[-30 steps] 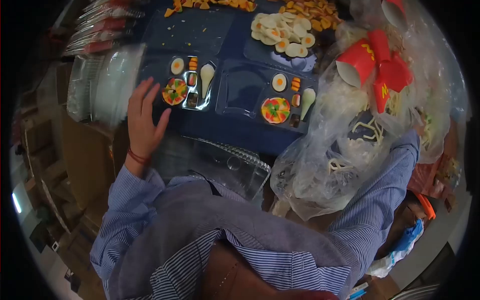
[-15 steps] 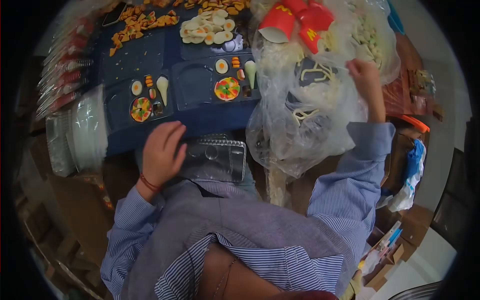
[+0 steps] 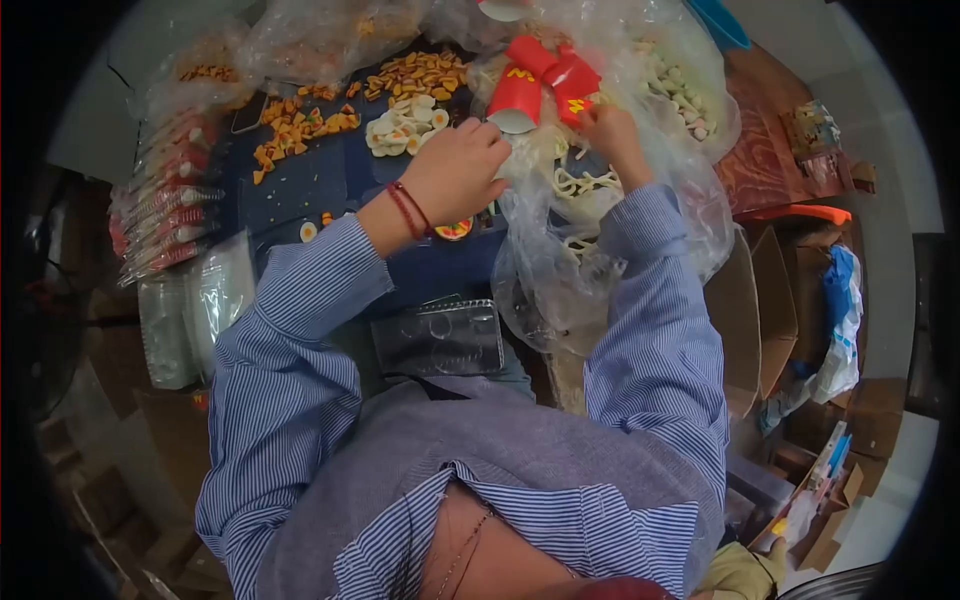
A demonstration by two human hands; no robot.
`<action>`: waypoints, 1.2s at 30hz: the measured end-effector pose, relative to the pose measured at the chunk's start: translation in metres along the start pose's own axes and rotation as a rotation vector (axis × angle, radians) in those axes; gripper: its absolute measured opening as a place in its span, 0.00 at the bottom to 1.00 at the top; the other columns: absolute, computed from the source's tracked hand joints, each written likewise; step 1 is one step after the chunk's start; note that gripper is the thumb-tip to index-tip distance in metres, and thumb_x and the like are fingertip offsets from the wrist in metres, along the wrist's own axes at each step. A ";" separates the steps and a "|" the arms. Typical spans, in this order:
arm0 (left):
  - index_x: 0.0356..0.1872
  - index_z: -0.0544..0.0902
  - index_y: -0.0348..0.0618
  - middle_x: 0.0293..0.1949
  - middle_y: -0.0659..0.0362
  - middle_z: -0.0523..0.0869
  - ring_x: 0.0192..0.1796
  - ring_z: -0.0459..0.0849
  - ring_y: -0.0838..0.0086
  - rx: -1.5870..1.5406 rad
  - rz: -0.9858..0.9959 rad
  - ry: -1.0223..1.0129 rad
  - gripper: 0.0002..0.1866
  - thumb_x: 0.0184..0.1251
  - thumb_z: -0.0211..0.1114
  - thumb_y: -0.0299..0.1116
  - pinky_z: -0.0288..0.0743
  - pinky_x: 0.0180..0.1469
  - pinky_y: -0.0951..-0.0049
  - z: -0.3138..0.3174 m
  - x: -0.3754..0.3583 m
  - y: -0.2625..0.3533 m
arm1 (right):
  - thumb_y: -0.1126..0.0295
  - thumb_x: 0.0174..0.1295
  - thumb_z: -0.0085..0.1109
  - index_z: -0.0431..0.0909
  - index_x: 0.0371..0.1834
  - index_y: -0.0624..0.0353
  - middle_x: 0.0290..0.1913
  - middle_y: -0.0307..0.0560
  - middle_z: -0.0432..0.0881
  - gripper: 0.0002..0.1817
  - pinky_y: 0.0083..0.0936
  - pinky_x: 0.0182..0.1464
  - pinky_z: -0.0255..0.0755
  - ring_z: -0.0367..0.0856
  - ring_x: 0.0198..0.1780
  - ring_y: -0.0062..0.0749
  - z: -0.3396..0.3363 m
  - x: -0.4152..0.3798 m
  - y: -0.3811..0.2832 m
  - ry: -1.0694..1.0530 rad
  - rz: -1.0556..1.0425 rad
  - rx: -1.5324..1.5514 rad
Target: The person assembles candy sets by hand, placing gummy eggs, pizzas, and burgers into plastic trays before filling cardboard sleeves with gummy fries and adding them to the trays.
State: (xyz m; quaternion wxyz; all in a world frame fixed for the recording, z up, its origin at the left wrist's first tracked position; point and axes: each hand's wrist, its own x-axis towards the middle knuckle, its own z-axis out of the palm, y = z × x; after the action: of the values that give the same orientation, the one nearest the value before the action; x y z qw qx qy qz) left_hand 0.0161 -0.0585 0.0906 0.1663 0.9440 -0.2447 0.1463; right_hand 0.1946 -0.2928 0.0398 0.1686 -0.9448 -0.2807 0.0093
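Note:
My left hand [image 3: 455,172] is curled at the rim of a big clear plastic bag [image 3: 540,280], its knuckles beside a red fry carton [image 3: 515,95]. A red cord circles that wrist. My right hand [image 3: 608,135] is inside the bag's mouth, with its fingertips against a second red carton [image 3: 572,85]. Whether it grips the carton is hidden. White noodle-shaped candies [image 3: 585,182] lie in the bag under both hands. A round, many-coloured candy [image 3: 455,230] shows below my left wrist.
A clear lidded tray [image 3: 440,338] rests on my lap at the blue table's [image 3: 300,195] edge. Orange pieces [image 3: 300,125] and egg-shaped candies [image 3: 400,125] cover the table. Sealed packs [image 3: 160,220] and stacked clear trays [image 3: 215,290] stand left. Cardboard boxes [image 3: 760,310] are right.
My left hand left the lap tray and reached up to the bag's rim. My right hand moved left, from the bag's outer edge to the red cartons. The view shifted.

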 end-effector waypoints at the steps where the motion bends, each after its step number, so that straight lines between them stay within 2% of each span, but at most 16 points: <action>1: 0.38 0.79 0.41 0.40 0.56 0.79 0.48 0.79 0.63 -0.005 0.005 -0.041 0.14 0.56 0.68 0.39 0.77 0.46 0.65 0.004 0.005 0.001 | 0.58 0.57 0.60 0.83 0.27 0.63 0.30 0.60 0.83 0.16 0.42 0.38 0.74 0.81 0.32 0.56 0.003 0.015 0.011 0.078 0.145 -0.138; 2: 0.37 0.79 0.41 0.40 0.55 0.79 0.48 0.79 0.63 -0.040 0.031 -0.031 0.14 0.56 0.68 0.39 0.77 0.46 0.64 0.012 0.008 0.001 | 0.59 0.57 0.60 0.83 0.29 0.63 0.30 0.61 0.82 0.16 0.42 0.37 0.74 0.81 0.32 0.56 0.008 0.026 0.021 0.152 0.292 -0.275; 6: 0.44 0.78 0.41 0.45 0.55 0.78 0.51 0.78 0.63 -0.052 0.020 -0.062 0.18 0.55 0.69 0.39 0.77 0.47 0.65 0.020 0.016 0.000 | 0.59 0.57 0.62 0.83 0.28 0.63 0.29 0.61 0.82 0.15 0.42 0.38 0.73 0.81 0.33 0.56 0.025 0.040 0.044 0.043 0.201 -0.017; 9: 0.55 0.74 0.42 0.52 0.53 0.76 0.55 0.77 0.62 -0.008 0.010 0.109 0.30 0.50 0.71 0.40 0.76 0.50 0.66 0.029 0.027 -0.001 | 0.62 0.59 0.61 0.83 0.30 0.63 0.33 0.58 0.82 0.13 0.41 0.41 0.74 0.81 0.35 0.54 0.003 -0.001 -0.011 0.203 0.043 0.094; 11: 0.63 0.67 0.43 0.56 0.51 0.73 0.58 0.75 0.62 0.206 0.027 0.400 0.41 0.45 0.74 0.42 0.74 0.52 0.66 0.036 0.048 0.008 | 0.65 0.60 0.61 0.83 0.36 0.62 0.37 0.57 0.82 0.10 0.37 0.43 0.75 0.81 0.35 0.52 -0.005 -0.028 -0.045 0.264 -0.280 0.223; 12: 0.63 0.66 0.40 0.53 0.51 0.75 0.56 0.76 0.61 0.188 0.006 0.366 0.44 0.42 0.76 0.42 0.73 0.52 0.65 0.047 0.053 0.007 | 0.65 0.60 0.61 0.83 0.36 0.62 0.37 0.57 0.82 0.10 0.37 0.43 0.75 0.81 0.35 0.52 -0.013 -0.038 -0.051 0.261 -0.257 0.224; 14: 0.63 0.66 0.40 0.52 0.50 0.76 0.54 0.77 0.59 0.089 -0.083 0.276 0.43 0.43 0.76 0.41 0.74 0.51 0.64 0.058 0.050 0.008 | 0.69 0.59 0.60 0.83 0.41 0.61 0.40 0.57 0.81 0.10 0.35 0.40 0.75 0.81 0.33 0.51 -0.021 -0.058 -0.054 0.069 -0.283 0.646; 15: 0.63 0.66 0.39 0.50 0.49 0.76 0.52 0.77 0.57 0.013 -0.181 0.203 0.43 0.44 0.76 0.40 0.74 0.50 0.64 0.061 0.046 0.007 | 0.69 0.57 0.61 0.84 0.42 0.60 0.39 0.56 0.82 0.12 0.34 0.37 0.76 0.82 0.33 0.49 -0.020 -0.061 -0.031 0.102 -0.073 0.699; 17: 0.63 0.65 0.36 0.47 0.49 0.77 0.48 0.78 0.54 -0.051 -0.188 0.216 0.42 0.45 0.75 0.38 0.74 0.48 0.61 0.061 0.024 0.009 | 0.68 0.57 0.60 0.84 0.44 0.58 0.40 0.53 0.83 0.12 0.35 0.35 0.76 0.83 0.31 0.50 0.002 -0.064 0.034 0.197 0.090 0.283; 19: 0.63 0.65 0.35 0.49 0.47 0.77 0.52 0.78 0.53 -0.208 -0.231 0.208 0.44 0.43 0.75 0.40 0.74 0.51 0.59 0.061 -0.003 0.018 | 0.68 0.57 0.59 0.85 0.39 0.57 0.37 0.50 0.82 0.09 0.36 0.39 0.75 0.82 0.35 0.48 0.026 -0.073 0.055 0.064 0.109 0.137; 21: 0.64 0.63 0.34 0.51 0.45 0.76 0.54 0.77 0.51 -0.245 -0.229 0.192 0.46 0.43 0.75 0.39 0.74 0.53 0.59 0.059 -0.030 0.035 | 0.68 0.58 0.59 0.86 0.36 0.55 0.33 0.47 0.81 0.08 0.37 0.44 0.73 0.79 0.40 0.47 0.049 -0.080 0.058 0.194 -0.123 -0.010; 25: 0.67 0.61 0.34 0.52 0.44 0.75 0.54 0.77 0.50 -0.383 -0.318 0.105 0.48 0.41 0.76 0.35 0.73 0.54 0.61 0.039 -0.083 0.065 | 0.67 0.58 0.60 0.85 0.39 0.52 0.30 0.46 0.78 0.09 0.38 0.47 0.71 0.76 0.42 0.47 0.045 -0.080 0.068 0.056 -0.190 -0.072; 28: 0.68 0.60 0.34 0.50 0.46 0.75 0.52 0.77 0.51 -0.467 -0.451 0.065 0.49 0.41 0.76 0.32 0.73 0.54 0.62 0.024 -0.114 0.080 | 0.65 0.61 0.59 0.82 0.45 0.51 0.34 0.45 0.81 0.10 0.33 0.47 0.72 0.78 0.42 0.45 0.042 -0.077 0.085 0.068 -0.027 0.041; 30: 0.68 0.60 0.35 0.47 0.47 0.74 0.50 0.78 0.53 -0.495 -0.534 0.043 0.49 0.40 0.75 0.30 0.73 0.53 0.63 0.023 -0.126 0.087 | 0.62 0.66 0.57 0.80 0.44 0.54 0.37 0.48 0.84 0.10 0.29 0.46 0.72 0.81 0.42 0.43 0.035 -0.079 0.082 0.285 0.111 0.806; 34: 0.68 0.60 0.35 0.47 0.47 0.74 0.50 0.77 0.53 -0.536 -0.505 0.036 0.49 0.40 0.75 0.30 0.74 0.53 0.63 0.028 -0.123 0.096 | 0.62 0.70 0.53 0.78 0.44 0.59 0.39 0.51 0.85 0.11 0.27 0.45 0.73 0.83 0.42 0.40 0.038 -0.077 0.044 0.209 0.023 0.521; 36: 0.68 0.60 0.35 0.47 0.48 0.74 0.50 0.77 0.53 -0.556 -0.443 0.019 0.49 0.40 0.75 0.31 0.74 0.53 0.63 0.029 -0.117 0.100 | 0.63 0.70 0.51 0.76 0.44 0.61 0.36 0.53 0.85 0.12 0.30 0.42 0.74 0.84 0.40 0.40 0.037 -0.073 0.026 -0.115 -0.001 0.532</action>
State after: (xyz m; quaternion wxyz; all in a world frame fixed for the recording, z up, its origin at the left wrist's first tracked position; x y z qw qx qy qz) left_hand -0.1270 -0.1040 0.0473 0.4469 0.8913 -0.0629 0.0430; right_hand 0.1422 -0.3402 -0.0094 0.3948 -0.8651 -0.2777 0.1363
